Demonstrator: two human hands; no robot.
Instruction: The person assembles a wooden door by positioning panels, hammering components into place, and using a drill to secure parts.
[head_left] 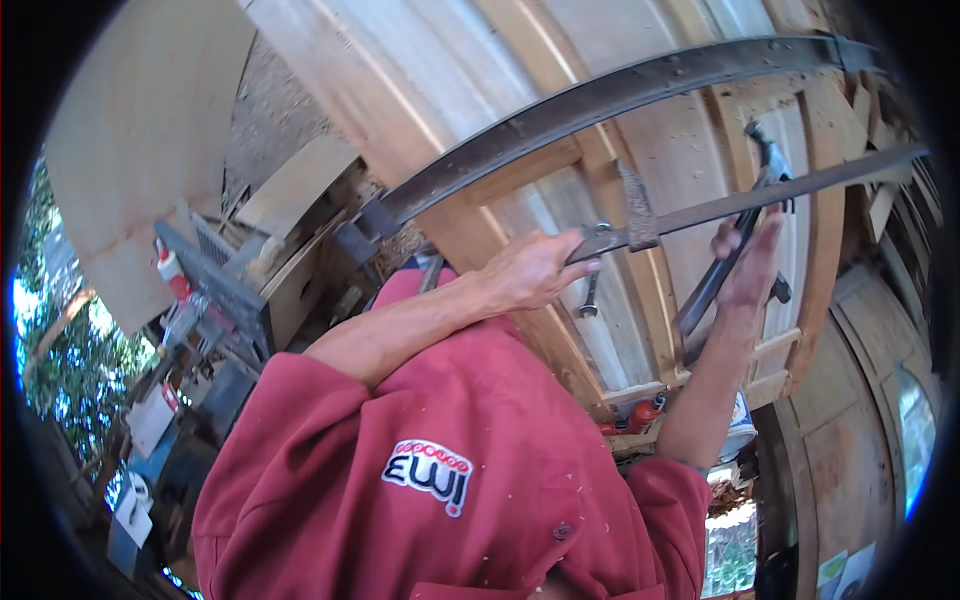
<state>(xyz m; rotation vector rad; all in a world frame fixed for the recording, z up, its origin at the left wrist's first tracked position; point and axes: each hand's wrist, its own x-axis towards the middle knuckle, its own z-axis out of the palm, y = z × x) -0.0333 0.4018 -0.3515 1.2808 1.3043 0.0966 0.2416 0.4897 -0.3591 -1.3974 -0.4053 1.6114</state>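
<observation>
A long flat metal bar clamp stretches over a panelled wooden door. My left hand is closed around the bar's near end. A rough metal jaw sits on the bar to the right of that hand. My right hand is beneath the bar's right part, fingers stretched out and their tips close to its lower edge; whether they touch it I cannot tell. Beside this hand a dark-handled hammer lies slanted, with its head beyond the bar. A small wrench rests on the door next to my left hand.
A second, heavier steel bar crosses the door farther off. A red power tool is at the door's near edge. At left, a cluttered bench carries a bottle with a red label. Wood pieces are stacked at right.
</observation>
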